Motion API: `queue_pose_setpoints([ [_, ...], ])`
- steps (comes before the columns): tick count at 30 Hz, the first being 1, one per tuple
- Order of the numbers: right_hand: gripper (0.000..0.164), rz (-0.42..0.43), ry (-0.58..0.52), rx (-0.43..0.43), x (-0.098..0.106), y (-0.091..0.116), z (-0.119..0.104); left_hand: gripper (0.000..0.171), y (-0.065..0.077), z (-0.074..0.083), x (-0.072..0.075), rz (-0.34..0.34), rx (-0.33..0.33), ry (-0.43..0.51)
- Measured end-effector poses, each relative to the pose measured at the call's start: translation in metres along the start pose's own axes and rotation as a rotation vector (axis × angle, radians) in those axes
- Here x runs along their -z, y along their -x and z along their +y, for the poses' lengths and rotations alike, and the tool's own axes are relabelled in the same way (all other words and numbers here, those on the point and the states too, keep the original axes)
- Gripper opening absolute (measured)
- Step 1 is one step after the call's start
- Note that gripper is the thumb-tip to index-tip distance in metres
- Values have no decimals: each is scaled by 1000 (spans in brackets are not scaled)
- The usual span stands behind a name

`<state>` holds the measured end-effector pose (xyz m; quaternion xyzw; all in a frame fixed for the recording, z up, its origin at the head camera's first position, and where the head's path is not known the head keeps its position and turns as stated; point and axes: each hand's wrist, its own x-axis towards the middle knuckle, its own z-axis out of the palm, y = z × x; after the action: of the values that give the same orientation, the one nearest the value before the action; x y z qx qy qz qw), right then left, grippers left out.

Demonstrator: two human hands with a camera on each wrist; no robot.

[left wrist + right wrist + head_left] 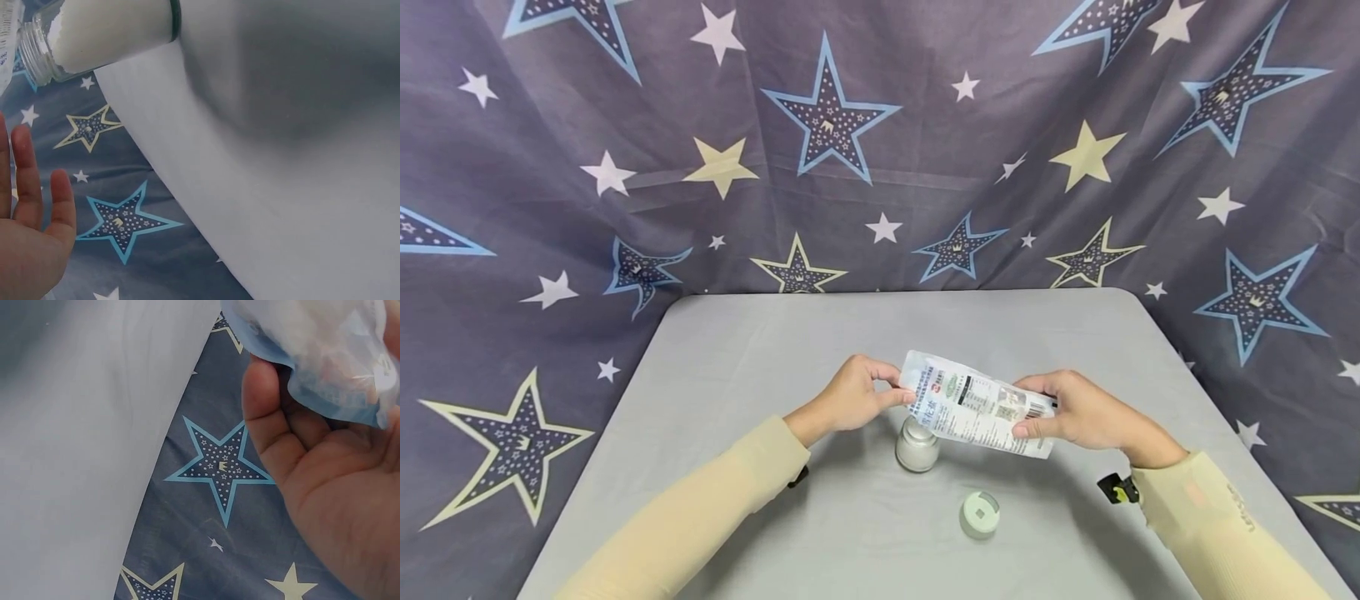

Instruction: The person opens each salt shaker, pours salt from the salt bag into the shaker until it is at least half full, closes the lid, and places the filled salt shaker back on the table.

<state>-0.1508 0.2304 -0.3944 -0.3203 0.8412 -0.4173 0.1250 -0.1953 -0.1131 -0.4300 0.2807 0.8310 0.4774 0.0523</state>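
Both hands' fingers pinch pouch (977,406) | above open jar (917,445) | lid (980,512) nearby | starred backdrop (831,117)

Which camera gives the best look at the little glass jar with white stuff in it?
The left wrist view: the clear glass jar of white powder fills its top corner, open threaded mouth plain. The head view shows the jar small, upright on the grey table, its top behind the printed plastic pouch. The right wrist view misses it.
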Motion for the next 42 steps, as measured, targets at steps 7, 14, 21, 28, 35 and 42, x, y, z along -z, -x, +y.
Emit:
queue_pose_setpoints([
  [7,45,-36,-41,-29,-2,0,5,6,-3,5,0,-7,-2,-10],
  [14,44,-58,-86,-48,-6,2,11,5,-6,12,0,-14,-54,-28],
  [21,35,-72,-103,-73,-12,1,15,5,-8,16,1,-18,-75,-52],
  [28,36,-74,-79,-102,-17,-1,17,6,-10,22,3,-27,-74,-65],
  [35,38,-74,-71,-122,-22,-1,22,6,-14,25,1,-33,-97,-65],
  [42,39,-86,-63,-107,-27,-3,24,6,-16,31,1,-34,-110,-59],
])
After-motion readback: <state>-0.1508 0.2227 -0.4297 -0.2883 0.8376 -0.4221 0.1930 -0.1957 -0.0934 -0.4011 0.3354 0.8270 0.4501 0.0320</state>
